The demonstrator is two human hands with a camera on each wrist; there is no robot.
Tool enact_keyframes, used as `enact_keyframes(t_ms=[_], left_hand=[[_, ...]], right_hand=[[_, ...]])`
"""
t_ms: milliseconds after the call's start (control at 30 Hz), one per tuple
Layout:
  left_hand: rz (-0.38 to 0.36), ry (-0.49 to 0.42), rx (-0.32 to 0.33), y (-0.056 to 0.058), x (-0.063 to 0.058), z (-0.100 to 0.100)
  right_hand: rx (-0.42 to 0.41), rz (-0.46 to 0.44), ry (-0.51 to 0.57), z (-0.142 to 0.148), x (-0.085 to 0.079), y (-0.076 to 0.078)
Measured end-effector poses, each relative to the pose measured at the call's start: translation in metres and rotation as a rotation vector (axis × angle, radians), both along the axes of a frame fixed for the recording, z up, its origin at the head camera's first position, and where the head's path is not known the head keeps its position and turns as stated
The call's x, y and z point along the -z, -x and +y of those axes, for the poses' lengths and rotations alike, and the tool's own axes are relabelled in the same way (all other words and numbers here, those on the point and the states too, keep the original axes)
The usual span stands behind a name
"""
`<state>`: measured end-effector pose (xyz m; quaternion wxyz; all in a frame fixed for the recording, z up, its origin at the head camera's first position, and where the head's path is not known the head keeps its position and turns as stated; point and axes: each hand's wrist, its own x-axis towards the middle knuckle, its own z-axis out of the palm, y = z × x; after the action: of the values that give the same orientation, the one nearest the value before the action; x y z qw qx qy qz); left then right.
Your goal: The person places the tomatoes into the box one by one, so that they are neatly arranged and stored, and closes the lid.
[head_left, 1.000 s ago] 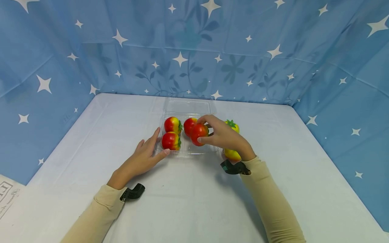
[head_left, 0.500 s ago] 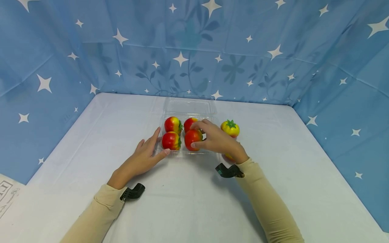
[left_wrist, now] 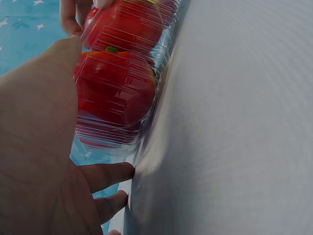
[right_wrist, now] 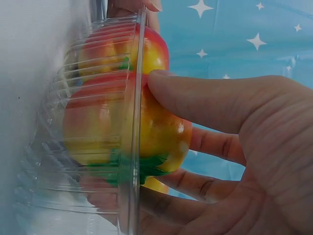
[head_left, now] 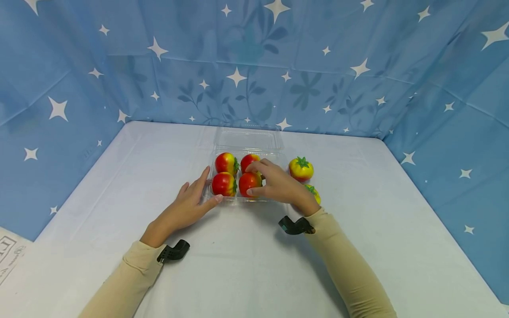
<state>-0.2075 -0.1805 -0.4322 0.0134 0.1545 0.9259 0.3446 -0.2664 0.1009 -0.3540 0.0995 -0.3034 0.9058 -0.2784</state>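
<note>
A clear plastic clamshell box (head_left: 248, 139) lies with its lid folded back, away from the person. Inside it, two red-and-yellow tomatoes, a far one (head_left: 225, 163) and a near one (head_left: 223, 184), fill the left side. Another tomato (head_left: 248, 161) sits at the back, right of them. My right hand (head_left: 281, 185) grips a tomato (head_left: 248, 182) low in the front of the box, thumb on the near side; the right wrist view shows this tomato (right_wrist: 164, 129) partly below the rim. My left hand (head_left: 187, 210) rests at the box's front left corner, fingers spread and fairly straight.
Right of the box, two yellow-topped tomatoes with green leaves, a far one (head_left: 301, 168) and a nearer one (head_left: 314, 193) partly behind the right hand, lie on the white tablecloth (head_left: 238, 265). A blue star-patterned curtain (head_left: 254, 62) stands behind and along the sides.
My right hand has moved left and down, carrying its tomato into the front of the box beside the left pair. The left hand has stayed in place.
</note>
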Motion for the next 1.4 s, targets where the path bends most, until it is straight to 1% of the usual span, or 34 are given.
enact_keyframes(t_ms=[733,1400], left_hand=[[-0.005,-0.001,0.002,0.0011,0.0018,-0.0012],[-0.013,-0.008,0.002,0.0015,0.0018,-0.0015]], right_hand=[[0.015,-0.028,-0.018,-0.0024,0.0038,-0.0018],[-0.001,-0.019,-0.019,-0.0021,0.0046,-0.002]])
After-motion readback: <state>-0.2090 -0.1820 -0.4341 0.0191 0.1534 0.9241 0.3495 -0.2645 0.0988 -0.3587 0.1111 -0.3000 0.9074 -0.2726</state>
